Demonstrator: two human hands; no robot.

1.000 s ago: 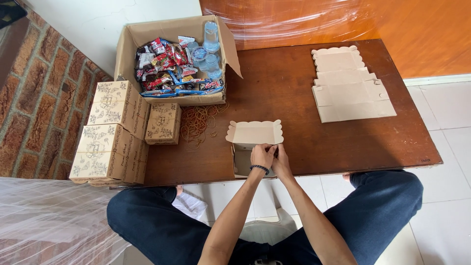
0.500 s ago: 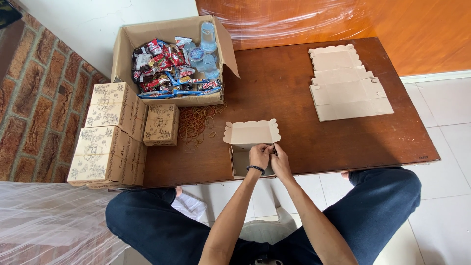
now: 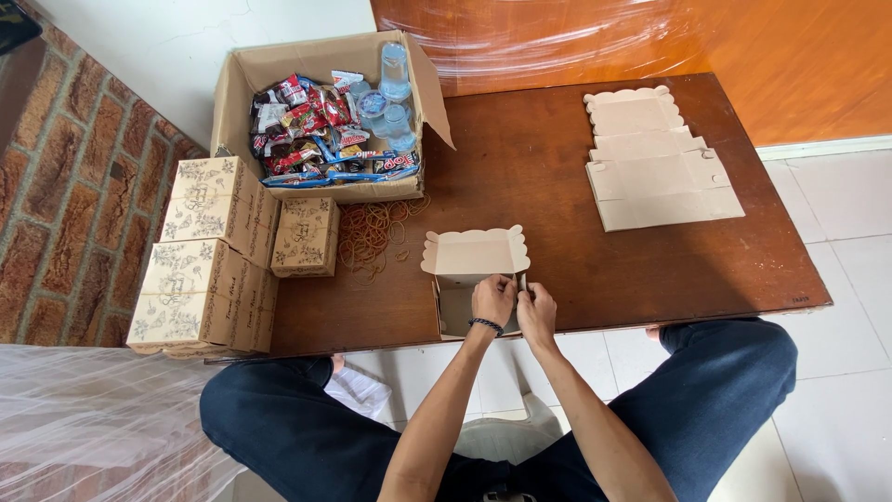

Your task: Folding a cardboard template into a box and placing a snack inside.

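both hands — left hand (image 3: 492,299), right hand (image 3: 536,311) — pinch the right wall of a half-folded tan box (image 3: 472,279) at the table's (image 3: 557,186) 6 o'clock edge — flat blanks (image 3: 655,167) at 2 o'clock.

Small box (image 3: 469,279): matt pale card, smooth, scalloped lid edge
Flat blanks (image 3: 655,167): same matt card
Surface (image 3: 539,167): dark brown wood, low sheen, worn
Big carton (image 3: 243,79): rough brown corrugated cardboard
Snack packs (image 3: 307,130): glossy plastic wrap
Cups (image 3: 393,79): clear plastic
Bands (image 3: 372,232): rubber, dull tan
Wall (image 3: 65,186): rough brick
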